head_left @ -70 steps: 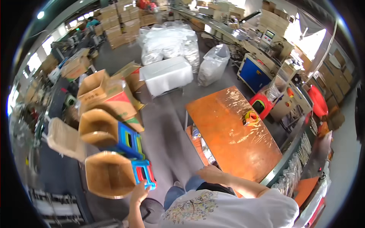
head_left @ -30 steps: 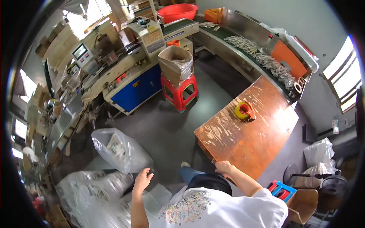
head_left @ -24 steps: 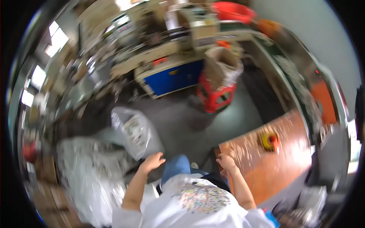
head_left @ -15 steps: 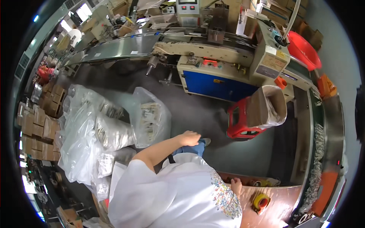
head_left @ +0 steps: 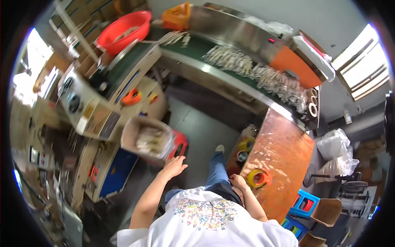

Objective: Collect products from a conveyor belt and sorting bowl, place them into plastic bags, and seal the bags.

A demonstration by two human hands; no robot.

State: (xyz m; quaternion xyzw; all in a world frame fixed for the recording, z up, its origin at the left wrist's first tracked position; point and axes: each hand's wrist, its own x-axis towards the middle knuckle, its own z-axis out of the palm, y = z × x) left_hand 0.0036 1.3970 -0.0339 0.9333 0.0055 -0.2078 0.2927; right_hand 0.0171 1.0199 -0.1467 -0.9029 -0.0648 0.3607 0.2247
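Observation:
My left hand [head_left: 174, 167] is stretched forward with its fingers apart, beside a cardboard box [head_left: 131, 132] on a red stool [head_left: 179, 144]. It holds nothing; whether its fingertips touch the stool cannot be made out. Inside the box, a clear plastic liner surrounds small pale packets [head_left: 151, 140]. My right hand [head_left: 238, 181] hangs by the near-left edge of a worn orange-brown table [head_left: 284, 152], fingers curled in and nothing visible in them. Close to it on the tabletop lies a yellow and orange tape dispenser [head_left: 259, 178].
Heaps of small wrapped packets [head_left: 230, 59] lie along a green conveyor [head_left: 197, 51] ahead. A red basin [head_left: 125, 33] and an orange crate [head_left: 176, 17] stand at its far end. A machine with a blue panel [head_left: 117, 172] is on the left. Blue stools [head_left: 303, 202] stand right.
My view and body have turned right, bringing the conveyor ahead and the boxed stool to my left. My left hand has opened and come near the stool; the right has left the tabletop edge.

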